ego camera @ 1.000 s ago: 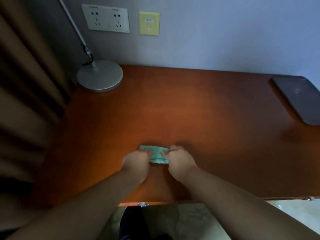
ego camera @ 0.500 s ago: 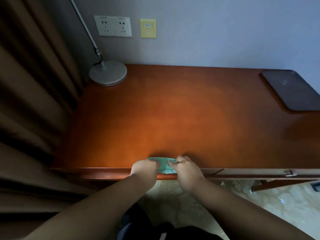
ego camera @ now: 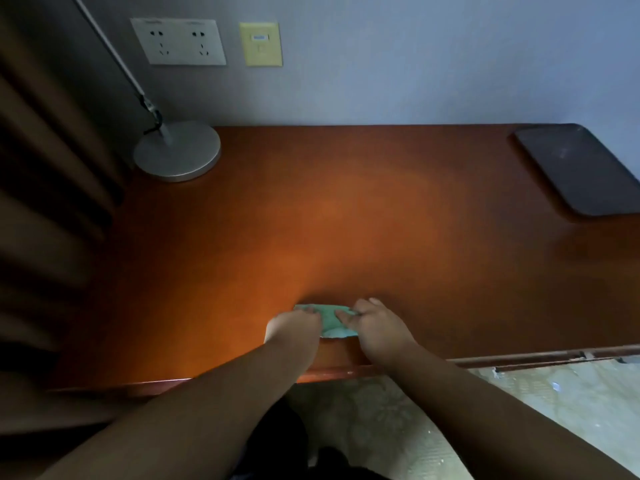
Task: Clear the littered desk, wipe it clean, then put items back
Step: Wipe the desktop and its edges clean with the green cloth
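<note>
A small green cloth (ego camera: 330, 320) lies flat on the reddish-brown wooden desk (ego camera: 381, 220), close to its front edge. My left hand (ego camera: 292, 327) presses on the cloth's left side with curled fingers. My right hand (ego camera: 375, 329) holds down its right side, fingers pinched on the fabric. Most of the cloth is hidden under the two hands; only its middle strip shows between them.
A silver round lamp base (ego camera: 177, 151) with a slanted arm stands at the desk's back left corner. A dark flat pad (ego camera: 581, 169) lies at the back right. Brown curtains (ego camera: 45, 202) hang on the left. Wall sockets (ego camera: 178, 41) sit above the desk.
Both hands drew the cloth toward the front edge, then pushed it slightly back onto the desk. The camera view shifted as my head moved.
</note>
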Demonstrator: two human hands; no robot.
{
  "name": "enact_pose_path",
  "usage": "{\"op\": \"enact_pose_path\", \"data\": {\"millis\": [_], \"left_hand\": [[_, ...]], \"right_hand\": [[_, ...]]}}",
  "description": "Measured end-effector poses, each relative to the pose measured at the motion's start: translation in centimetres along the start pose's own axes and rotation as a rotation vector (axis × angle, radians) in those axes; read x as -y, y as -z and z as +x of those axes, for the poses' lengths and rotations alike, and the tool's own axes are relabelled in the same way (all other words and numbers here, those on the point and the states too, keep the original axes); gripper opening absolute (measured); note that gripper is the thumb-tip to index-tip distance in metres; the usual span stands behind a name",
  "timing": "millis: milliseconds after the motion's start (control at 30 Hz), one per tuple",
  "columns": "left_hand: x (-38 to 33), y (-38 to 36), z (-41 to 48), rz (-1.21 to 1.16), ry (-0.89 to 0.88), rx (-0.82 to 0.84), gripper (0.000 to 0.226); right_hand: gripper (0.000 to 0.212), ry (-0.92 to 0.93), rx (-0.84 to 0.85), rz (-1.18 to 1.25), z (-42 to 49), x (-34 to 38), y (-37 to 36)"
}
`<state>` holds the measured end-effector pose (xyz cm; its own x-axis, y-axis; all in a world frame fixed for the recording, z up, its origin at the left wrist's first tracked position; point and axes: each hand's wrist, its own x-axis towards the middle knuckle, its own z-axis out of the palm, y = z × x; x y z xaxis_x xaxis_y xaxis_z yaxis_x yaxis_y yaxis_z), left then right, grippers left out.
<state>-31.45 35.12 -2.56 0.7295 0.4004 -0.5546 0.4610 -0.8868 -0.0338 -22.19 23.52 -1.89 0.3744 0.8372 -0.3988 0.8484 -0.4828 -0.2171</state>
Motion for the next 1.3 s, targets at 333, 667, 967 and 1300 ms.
{"op": "enact_pose_path", "data": {"millis": [333, 667, 967, 1300], "left_hand": [[6.4, 9.2, 16.0, 0.087, -0.081, -0.209, 0.038], [12.6, 20.4, 32.1, 0.02, -0.09, -0.324, 0.03], [11.5, 25.1, 37.6, 0.001, -0.079, -0.416, 0.032], [6.1, 22.2, 31.8, 0.067, -0.147, -0.354, 0.031]], "right_hand": [[0.05, -0.064, -0.09, -0.002, 16.9, -4.0, 7.8], [0.053, -0.073, -0.202, -0.111, 35.3, -10.4, 15.4], [0.047, -0.083, -0.383, -0.062, 41.3, -16.3, 17.7], [0.039, -0.304, -0.251, 0.022, 34.1, -16.8, 16.2]]}}
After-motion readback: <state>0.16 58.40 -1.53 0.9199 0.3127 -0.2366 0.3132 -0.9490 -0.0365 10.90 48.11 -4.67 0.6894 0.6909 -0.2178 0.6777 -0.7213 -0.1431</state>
